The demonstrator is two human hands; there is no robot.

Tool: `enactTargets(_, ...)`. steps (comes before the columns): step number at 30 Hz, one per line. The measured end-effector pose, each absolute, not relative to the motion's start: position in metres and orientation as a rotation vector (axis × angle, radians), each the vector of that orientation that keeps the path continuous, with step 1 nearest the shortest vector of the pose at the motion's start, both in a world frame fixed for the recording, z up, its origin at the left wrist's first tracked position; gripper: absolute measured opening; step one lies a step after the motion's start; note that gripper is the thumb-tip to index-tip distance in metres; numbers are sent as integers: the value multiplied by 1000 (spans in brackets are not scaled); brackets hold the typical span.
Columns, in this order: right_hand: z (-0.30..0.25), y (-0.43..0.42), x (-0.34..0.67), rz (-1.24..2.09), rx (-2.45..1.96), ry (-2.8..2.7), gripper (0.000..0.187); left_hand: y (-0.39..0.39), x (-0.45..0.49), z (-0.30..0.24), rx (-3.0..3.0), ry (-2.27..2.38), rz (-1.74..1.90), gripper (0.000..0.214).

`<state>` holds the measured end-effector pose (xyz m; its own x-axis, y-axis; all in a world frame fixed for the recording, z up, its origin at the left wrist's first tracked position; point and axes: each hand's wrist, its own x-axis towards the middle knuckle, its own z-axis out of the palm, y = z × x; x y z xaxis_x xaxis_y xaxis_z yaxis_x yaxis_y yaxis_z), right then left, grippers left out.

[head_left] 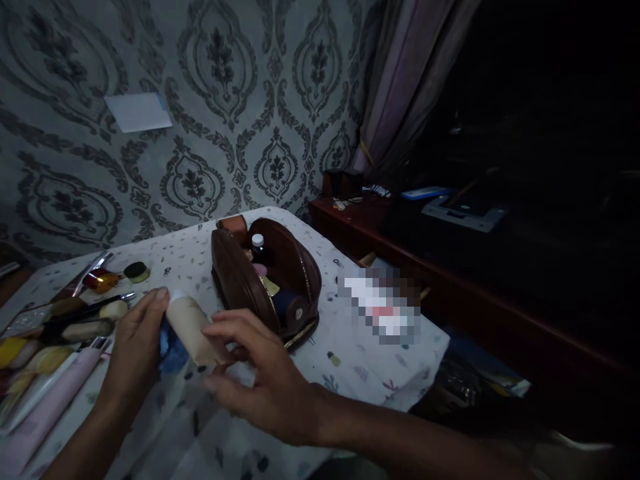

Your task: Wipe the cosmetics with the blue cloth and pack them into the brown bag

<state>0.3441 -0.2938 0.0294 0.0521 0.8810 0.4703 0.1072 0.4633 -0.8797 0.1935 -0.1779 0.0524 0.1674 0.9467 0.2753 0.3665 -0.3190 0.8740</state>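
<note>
A beige tube with a white cap is tilted above the table between my two hands. My left hand pinches it near the capped end. My right hand is at the lower end, its fingers curved and apart, with fingertips against or very close to the tube; the thumb is blurred and stands away. Crumpled blue material shows beneath the tube, next to my left hand. Just behind lies a brown zip bag, gaping, with a white-capped dark bottle and other small items inside.
Brushes, a pink tube and other cosmetics crowd the left of the patterned tablecloth. A small dark-lidded jar stands behind them. Right of the bag is a blurred-out white item. A dark red desk adjoins the table.
</note>
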Motion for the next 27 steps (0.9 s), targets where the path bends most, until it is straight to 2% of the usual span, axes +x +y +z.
enactTargets(2, 42, -300, 363, 532, -954, -1524, 31, -179, 208, 56, 1723, 1149, 1129, 39)
enactTargets(7, 74, -303, 409, 91, -1131, -1614, 24, -179, 242, 64, 1739, 960, 1049, 38)
enactTargets(13, 96, -294, 448, 93, -1244, -1398, 23, -178, 253, 73, 2215, 926, 899, 52)
enactTargets(17, 103, -282, 468, 17, -1286, -1386, 26, -175, 243, 69, 2421, 931, 899, 50)
enactTargets(27, 118, -209, 480, -298, -1905, -1996, 27, -170, 230, 51, 2436, 864, 1005, 41)
